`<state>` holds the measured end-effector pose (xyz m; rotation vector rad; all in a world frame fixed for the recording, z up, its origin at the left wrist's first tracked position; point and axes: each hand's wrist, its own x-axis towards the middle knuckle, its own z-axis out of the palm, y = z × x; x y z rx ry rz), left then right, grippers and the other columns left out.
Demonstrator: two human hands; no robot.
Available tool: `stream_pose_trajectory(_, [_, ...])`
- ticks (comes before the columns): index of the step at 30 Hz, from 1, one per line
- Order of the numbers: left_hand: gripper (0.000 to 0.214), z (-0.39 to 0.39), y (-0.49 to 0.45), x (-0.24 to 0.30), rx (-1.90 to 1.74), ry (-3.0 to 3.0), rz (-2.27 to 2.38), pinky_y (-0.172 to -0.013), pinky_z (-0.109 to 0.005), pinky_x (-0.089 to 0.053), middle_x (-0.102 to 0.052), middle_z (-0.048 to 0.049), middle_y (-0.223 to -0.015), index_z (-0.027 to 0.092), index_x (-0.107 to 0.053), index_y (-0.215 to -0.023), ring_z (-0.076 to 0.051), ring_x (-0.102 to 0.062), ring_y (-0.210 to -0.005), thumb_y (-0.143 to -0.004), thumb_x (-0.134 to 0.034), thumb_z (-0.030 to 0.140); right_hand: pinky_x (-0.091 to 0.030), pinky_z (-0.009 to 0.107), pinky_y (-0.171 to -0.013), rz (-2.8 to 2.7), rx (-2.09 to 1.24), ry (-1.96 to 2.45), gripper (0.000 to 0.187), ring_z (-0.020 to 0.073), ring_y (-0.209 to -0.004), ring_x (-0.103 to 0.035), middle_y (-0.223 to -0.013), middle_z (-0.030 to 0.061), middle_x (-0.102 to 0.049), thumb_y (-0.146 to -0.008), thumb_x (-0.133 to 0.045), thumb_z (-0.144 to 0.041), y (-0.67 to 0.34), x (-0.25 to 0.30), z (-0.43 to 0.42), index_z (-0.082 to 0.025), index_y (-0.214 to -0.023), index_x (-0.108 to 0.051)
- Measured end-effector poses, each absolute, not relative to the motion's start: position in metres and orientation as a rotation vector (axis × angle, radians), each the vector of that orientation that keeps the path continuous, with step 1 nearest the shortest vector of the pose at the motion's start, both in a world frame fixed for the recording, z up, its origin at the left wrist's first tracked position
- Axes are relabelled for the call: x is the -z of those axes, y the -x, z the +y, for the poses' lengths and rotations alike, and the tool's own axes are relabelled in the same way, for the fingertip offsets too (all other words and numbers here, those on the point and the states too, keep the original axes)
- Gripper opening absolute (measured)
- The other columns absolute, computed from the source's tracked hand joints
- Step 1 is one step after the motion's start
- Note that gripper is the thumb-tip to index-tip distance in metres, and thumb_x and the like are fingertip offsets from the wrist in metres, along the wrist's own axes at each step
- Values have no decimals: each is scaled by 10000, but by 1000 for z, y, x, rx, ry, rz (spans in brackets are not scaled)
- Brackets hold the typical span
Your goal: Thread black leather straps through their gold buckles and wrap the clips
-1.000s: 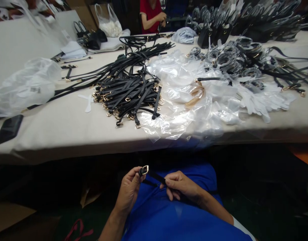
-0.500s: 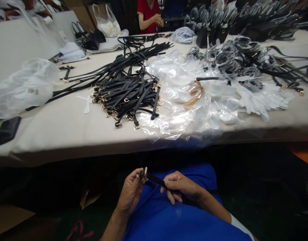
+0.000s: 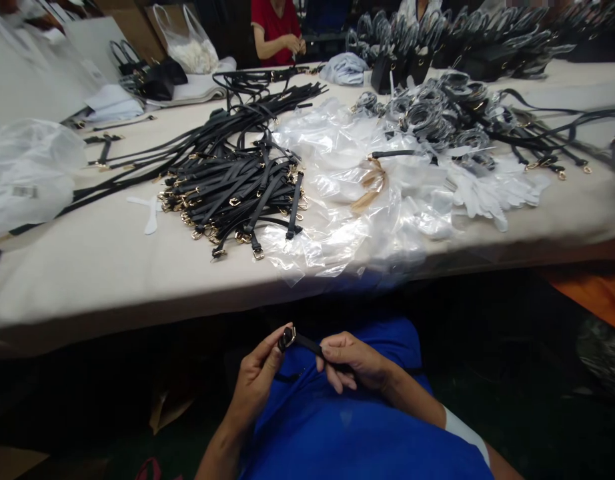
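Below the table's front edge, over my blue shirt, both hands hold one short black strap (image 3: 307,345) with a gold buckle. My left hand (image 3: 255,380) pinches the buckle end. My right hand (image 3: 352,363) is closed round the strap a little to the right. On the beige table (image 3: 102,267) above lies a pile of like black straps with gold buckles (image 3: 232,193), apart from both hands.
Crumpled clear plastic bags (image 3: 357,200) cover the table's middle. Long black straps (image 3: 227,120) run toward the back, and wrapped strap coils (image 3: 437,113) and white pieces (image 3: 487,190) lie to the right. A person in red (image 3: 275,30) works at the far side. A clear bag (image 3: 27,173) lies at left.
The buckle in my left hand has turned from facing up to edge-on and lower. The view has shifted so the table's contents sit further left.
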<state>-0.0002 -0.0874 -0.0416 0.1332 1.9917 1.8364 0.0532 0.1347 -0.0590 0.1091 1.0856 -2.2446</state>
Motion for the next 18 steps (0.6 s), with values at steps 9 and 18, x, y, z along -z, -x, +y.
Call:
stream_pose_trajectory(9, [316,-71,-6,30,-1595,-742,2249,-776,-306,-510,-691,-51,-890,268,-674,-1176,-201,-648,-818,-868,-616,310,-232,171,-336,1050,2257,-3,436,40,-317,-427,-556,15,-652,-868,-624,-525,-47,55,119,-90,-835,-626])
stream_pose_trajectory(18, [276,-66,-13,28,-1778,-201,2088,-677,-260,-517,-691,-27,-857,223,-723,-1046,-170,-633,-745,-818,-677,373,-325,155,-373,1215,2139,70,491,62,-395,-538,-613,9,-654,-853,-593,-600,-35,26,125,-111,-891,-597])
